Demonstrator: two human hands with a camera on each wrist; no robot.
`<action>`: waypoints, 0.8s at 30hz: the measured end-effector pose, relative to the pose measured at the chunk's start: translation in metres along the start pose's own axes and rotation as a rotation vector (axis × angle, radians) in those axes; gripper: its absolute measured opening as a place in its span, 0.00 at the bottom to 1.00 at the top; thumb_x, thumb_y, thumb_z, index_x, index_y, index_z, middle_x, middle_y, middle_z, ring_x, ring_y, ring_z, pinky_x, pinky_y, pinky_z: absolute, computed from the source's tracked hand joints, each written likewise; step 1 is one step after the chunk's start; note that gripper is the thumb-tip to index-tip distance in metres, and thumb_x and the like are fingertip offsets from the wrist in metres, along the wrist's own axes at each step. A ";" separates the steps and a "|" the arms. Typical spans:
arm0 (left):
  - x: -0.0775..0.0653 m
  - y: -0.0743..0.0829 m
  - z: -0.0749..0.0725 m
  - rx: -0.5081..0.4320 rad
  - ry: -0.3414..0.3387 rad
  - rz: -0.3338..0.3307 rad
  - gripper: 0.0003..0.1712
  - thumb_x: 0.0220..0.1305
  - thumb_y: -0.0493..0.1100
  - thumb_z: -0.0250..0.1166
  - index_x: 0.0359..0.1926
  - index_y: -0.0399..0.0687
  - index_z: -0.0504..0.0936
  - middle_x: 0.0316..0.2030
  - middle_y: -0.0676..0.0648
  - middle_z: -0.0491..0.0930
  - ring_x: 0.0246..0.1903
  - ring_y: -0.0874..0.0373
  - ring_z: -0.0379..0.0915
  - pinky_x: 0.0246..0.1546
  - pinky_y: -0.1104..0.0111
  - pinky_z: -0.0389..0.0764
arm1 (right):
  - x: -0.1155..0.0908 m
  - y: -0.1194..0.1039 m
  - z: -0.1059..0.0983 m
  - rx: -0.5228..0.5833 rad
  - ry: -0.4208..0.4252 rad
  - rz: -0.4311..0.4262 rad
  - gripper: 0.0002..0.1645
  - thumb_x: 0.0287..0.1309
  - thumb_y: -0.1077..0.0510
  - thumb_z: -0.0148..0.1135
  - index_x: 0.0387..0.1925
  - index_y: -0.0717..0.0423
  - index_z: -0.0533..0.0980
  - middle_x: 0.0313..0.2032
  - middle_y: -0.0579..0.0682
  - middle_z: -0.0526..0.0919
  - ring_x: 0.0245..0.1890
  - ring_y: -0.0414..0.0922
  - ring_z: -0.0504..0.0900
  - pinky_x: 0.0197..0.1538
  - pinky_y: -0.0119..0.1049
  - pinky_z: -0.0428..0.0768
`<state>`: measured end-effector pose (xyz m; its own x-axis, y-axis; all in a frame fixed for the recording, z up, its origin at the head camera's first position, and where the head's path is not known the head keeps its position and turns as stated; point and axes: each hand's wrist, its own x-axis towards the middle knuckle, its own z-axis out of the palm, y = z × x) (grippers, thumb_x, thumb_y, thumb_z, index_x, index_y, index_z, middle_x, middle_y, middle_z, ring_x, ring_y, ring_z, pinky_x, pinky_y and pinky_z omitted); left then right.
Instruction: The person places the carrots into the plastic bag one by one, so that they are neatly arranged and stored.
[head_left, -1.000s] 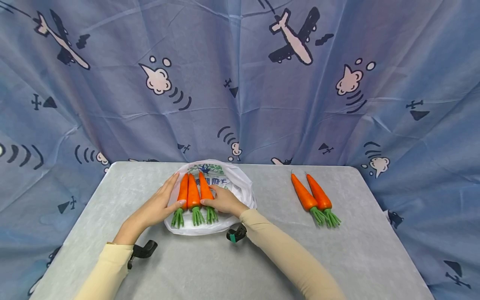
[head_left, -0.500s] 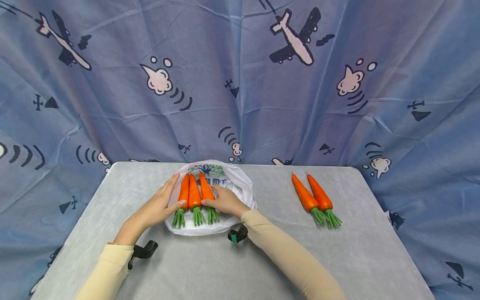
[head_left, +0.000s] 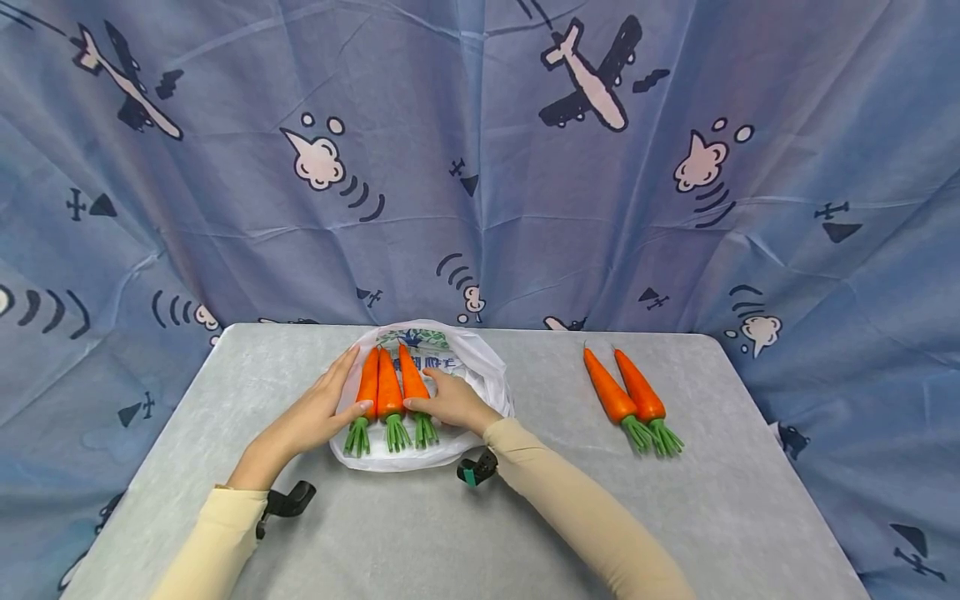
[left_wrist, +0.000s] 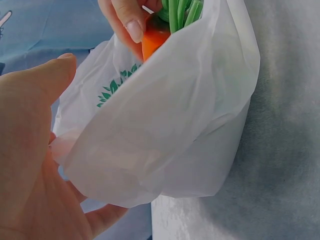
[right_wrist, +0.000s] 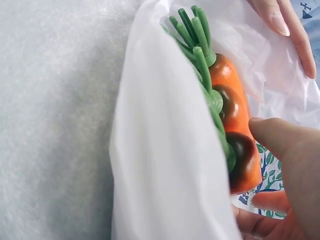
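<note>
A blue curtain (head_left: 480, 175) printed with planes and clouds hangs behind a pale grey counter (head_left: 555, 525). Left of centre lies a white plastic bag (head_left: 483, 367) with three orange carrots (head_left: 388, 387) side by side in it, green tops toward the person. The left hand (head_left: 311, 412) is at the bag's left side, its fingers extended and the thumb spread over the leftmost carrot (head_left: 367, 379). The right hand (head_left: 459, 406) pinches the rightmost of the three (head_left: 411, 375) between thumb and fingers. Two more carrots (head_left: 609, 387) lie well apart, to the right.
</note>
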<state>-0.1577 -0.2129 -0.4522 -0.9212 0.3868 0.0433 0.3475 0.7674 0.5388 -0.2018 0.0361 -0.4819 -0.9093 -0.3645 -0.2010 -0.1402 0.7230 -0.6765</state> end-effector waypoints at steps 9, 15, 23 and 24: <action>-0.002 0.001 0.000 0.001 0.016 0.009 0.52 0.71 0.57 0.59 0.80 0.48 0.36 0.78 0.35 0.42 0.77 0.35 0.43 0.74 0.40 0.52 | -0.004 -0.005 -0.008 0.032 -0.012 0.024 0.47 0.60 0.37 0.63 0.74 0.53 0.61 0.53 0.57 0.83 0.25 0.43 0.81 0.39 0.37 0.82; -0.001 0.001 0.000 0.000 0.019 0.007 0.51 0.71 0.55 0.59 0.80 0.49 0.36 0.79 0.35 0.42 0.77 0.35 0.43 0.74 0.40 0.52 | -0.005 -0.007 -0.016 0.015 -0.005 0.013 0.48 0.59 0.36 0.64 0.74 0.52 0.61 0.52 0.57 0.84 0.24 0.40 0.79 0.37 0.36 0.82; -0.001 0.002 -0.001 0.000 0.000 0.004 0.52 0.71 0.58 0.58 0.80 0.49 0.35 0.79 0.36 0.41 0.77 0.36 0.42 0.75 0.40 0.51 | -0.012 -0.008 -0.033 0.062 -0.007 -0.024 0.47 0.59 0.39 0.64 0.74 0.52 0.60 0.27 0.50 0.81 0.22 0.44 0.81 0.26 0.33 0.78; -0.001 0.002 -0.001 0.002 -0.001 0.005 0.52 0.71 0.58 0.58 0.80 0.49 0.35 0.79 0.36 0.41 0.77 0.36 0.42 0.75 0.40 0.51 | -0.014 -0.009 -0.035 0.065 -0.005 -0.028 0.47 0.59 0.39 0.65 0.74 0.51 0.61 0.25 0.49 0.80 0.21 0.44 0.80 0.25 0.33 0.77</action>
<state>-0.1567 -0.2123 -0.4500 -0.9191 0.3915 0.0449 0.3526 0.7662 0.5373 -0.2020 0.0554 -0.4486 -0.9034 -0.3869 -0.1848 -0.1396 0.6728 -0.7265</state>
